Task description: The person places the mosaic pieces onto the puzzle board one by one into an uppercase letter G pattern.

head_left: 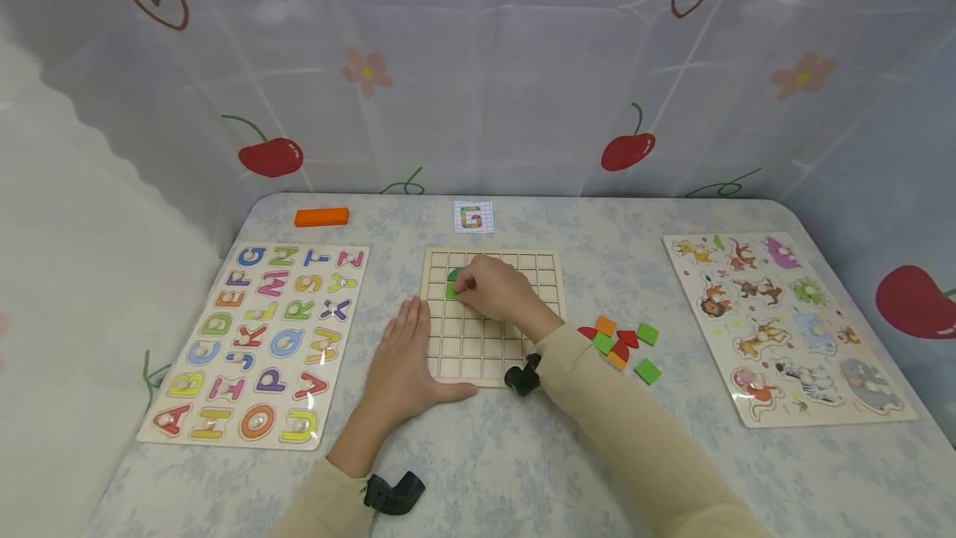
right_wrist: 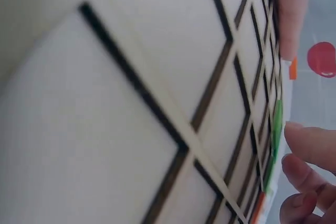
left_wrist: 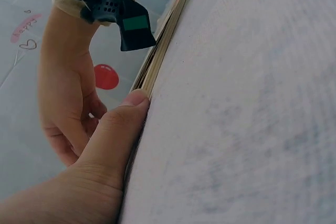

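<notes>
On the table (head_left: pixel 523 463), a letter puzzle (head_left: pixel 291 398) lies left and an animal puzzle (head_left: pixel 807 418) right, the grid board (head_left: pixel 474 347) between them. The left hand (head_left: pixel 407 359) rests straight-fingered along the board's left edge, gripping nothing. The right hand (head_left: pixel 496 287) curls over green pieces (head_left: pixel 452 291) on the board's upper-left squares; whether it pinches one, I cannot tell.

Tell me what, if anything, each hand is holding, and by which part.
The left hand rests against the grid board at its left and near edges; whether the right hand holds anything cannot be told.
</notes>
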`<state>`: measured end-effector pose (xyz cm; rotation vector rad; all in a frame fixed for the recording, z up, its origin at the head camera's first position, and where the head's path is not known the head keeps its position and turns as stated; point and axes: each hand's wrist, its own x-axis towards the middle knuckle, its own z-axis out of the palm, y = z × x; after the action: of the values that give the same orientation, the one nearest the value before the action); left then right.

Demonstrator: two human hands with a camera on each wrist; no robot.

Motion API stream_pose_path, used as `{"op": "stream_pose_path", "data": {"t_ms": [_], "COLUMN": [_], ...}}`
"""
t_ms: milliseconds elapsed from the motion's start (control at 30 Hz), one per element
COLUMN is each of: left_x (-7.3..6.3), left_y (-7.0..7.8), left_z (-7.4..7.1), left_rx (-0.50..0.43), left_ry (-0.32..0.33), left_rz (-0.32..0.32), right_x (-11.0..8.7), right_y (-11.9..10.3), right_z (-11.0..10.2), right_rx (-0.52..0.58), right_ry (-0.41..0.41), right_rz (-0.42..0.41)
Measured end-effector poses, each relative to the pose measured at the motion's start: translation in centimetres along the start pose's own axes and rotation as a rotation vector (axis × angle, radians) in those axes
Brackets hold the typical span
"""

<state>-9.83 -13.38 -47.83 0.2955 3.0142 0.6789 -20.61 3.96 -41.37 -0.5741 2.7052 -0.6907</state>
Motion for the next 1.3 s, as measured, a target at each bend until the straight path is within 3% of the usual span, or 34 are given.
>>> {"op": "stream_pose_path", "data": {"t_ms": [167, 433, 600, 800, 1033, 1300], "left_x": [0.0, -0.1, -0.1, -0.1, -0.2, -0.1], "left_y": [0.1, 0.1, 0.1, 0.2, 0.3, 0.3], "left_z": [0.0, 0.0, 0.0, -0.1, -0.2, 0.0], "left_rx": [0.001, -0.013, -0.030, -0.039, -0.031, -0.028], "left_ry": [-0.003, -0.011, -0.009, 0.002, 0.005, 0.005], "left_rz": [-0.006, -0.022, -0.018, -0.012, -0.014, -0.016], "right_x": [-1.7, -6.0, -9.0, -12.0, -13.0, -13.2], "right_y": [1.2, 6.0, 9.4, 12.5, 13.5, 13.8], "right_z": [-1.0, -3.4, -4.6, -5.5, -5.5, -5.3], "right_rx": [0.031, 0.076, 0.054, -0.014, -0.007, 0.077], "right_ry": [0.010, 0.001, 0.015, 0.041, 0.013, 0.031], "right_rz": [0.015, 0.111, 0.184, 0.208, 0.250, 0.202]}}
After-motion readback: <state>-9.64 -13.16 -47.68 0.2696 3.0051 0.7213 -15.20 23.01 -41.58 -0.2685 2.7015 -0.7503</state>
